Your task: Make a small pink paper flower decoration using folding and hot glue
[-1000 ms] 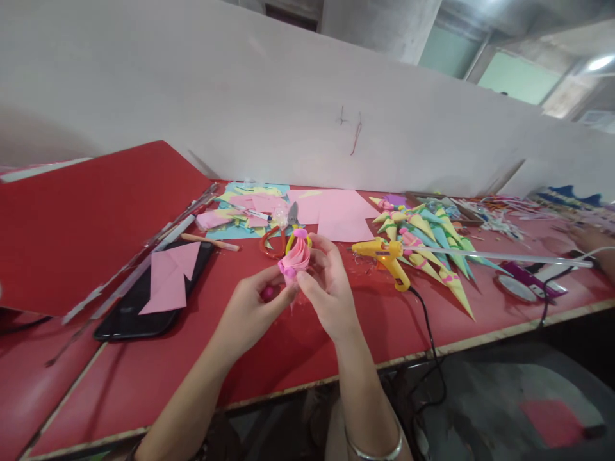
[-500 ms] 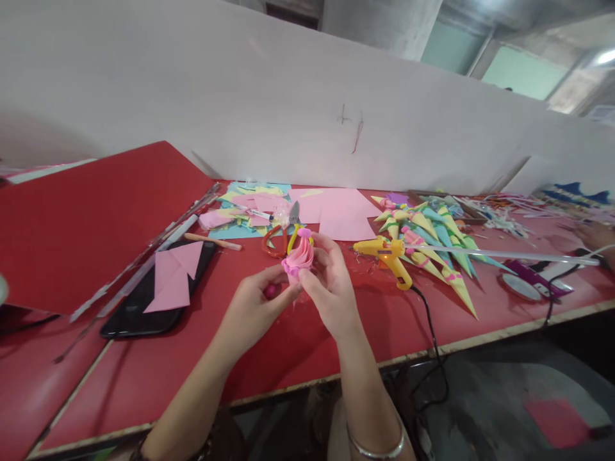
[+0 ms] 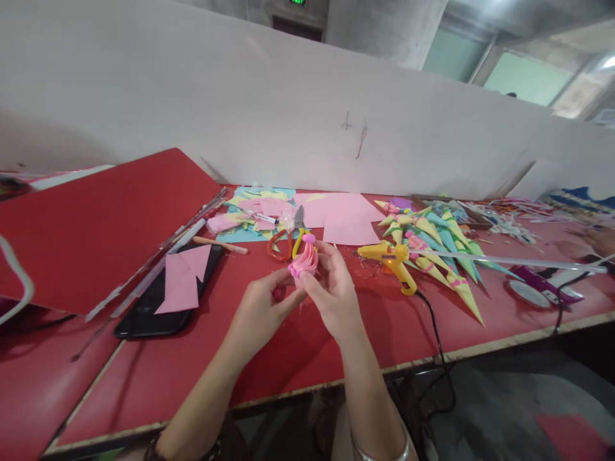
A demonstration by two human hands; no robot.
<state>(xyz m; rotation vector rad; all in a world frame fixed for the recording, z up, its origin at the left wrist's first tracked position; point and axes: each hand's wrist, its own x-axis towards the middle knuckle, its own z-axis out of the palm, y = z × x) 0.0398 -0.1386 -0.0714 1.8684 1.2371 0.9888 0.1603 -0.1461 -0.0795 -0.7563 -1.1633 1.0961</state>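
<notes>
Over the red table's front half, both my hands meet at a small pink swirled foam piece (image 3: 304, 261) with a bright pink ball on its tip. My right hand (image 3: 331, 293) has its fingers closed round the piece from the right, thumb across its front. From the left, my left hand (image 3: 262, 307) pinches its lower edge between thumb and fingers. A magenta ball-like bit (image 3: 277, 293) shows beside the left fingers; whether it is held is unclear. Just behind the piece lie pliers (image 3: 278, 246) with red and yellow handles and scissors-like grey jaws.
A yellow glue gun (image 3: 389, 257) with a long clear stick lies right, its black cord dropping off the edge. Behind it are several coloured foam cones (image 3: 461, 294). A phone (image 3: 158, 323) under pink sheets lies left. Another person's hand (image 3: 603, 242) is far right.
My view has shifted slightly, so the whole scene sits a little further right and lower. Both hands keep their hold on the pink swirled foam piece, with little visible change.
</notes>
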